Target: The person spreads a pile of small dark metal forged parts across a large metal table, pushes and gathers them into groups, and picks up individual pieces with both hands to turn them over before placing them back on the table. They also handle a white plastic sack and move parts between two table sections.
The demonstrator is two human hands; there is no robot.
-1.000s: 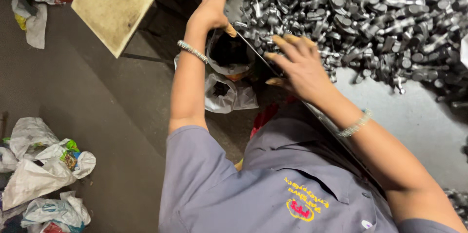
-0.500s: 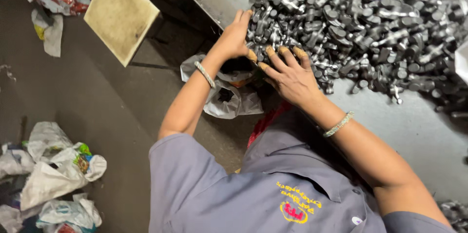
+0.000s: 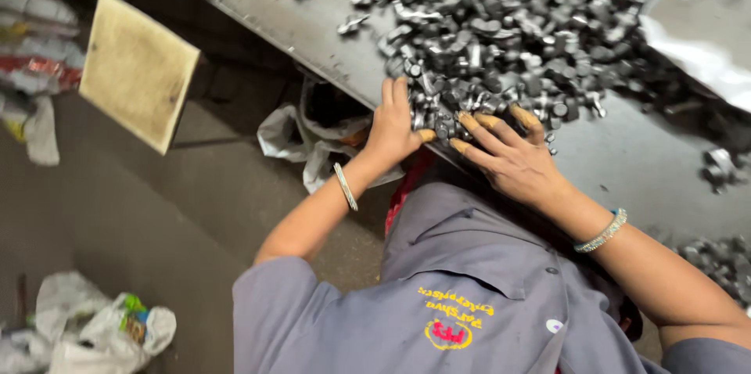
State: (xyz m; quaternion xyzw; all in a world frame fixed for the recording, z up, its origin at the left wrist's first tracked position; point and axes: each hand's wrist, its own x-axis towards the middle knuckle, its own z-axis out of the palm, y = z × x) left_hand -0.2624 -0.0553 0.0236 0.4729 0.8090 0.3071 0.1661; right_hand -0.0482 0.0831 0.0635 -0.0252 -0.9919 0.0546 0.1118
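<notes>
A big heap of small grey metal parts (image 3: pixel 508 22) covers a metal table (image 3: pixel 626 163). My left hand (image 3: pixel 395 127) lies at the table's near edge, fingers together and pressed against the heap's rim, thumb pointing right. My right hand (image 3: pixel 508 159) rests just beside it, fingers spread over the parts, with yellow-stained fingertips. Neither hand is closed around a part. Each wrist carries a bangle. A white plastic bag (image 3: pixel 313 143) hangs open below the table edge, right under my left hand. My grey shirt (image 3: pixel 438 296) fills the bottom of the view.
A square tan board (image 3: pixel 137 69) leans at the left beside the table. Crumpled plastic bags (image 3: pixel 94 327) lie on the dark floor at bottom left, more bags at the far left. A shiny sheet (image 3: pixel 696 14) sits at the table's top right.
My hands have come closer together at the table's edge. The left hand drew back from farther up the table to the heap's rim beside the right hand.
</notes>
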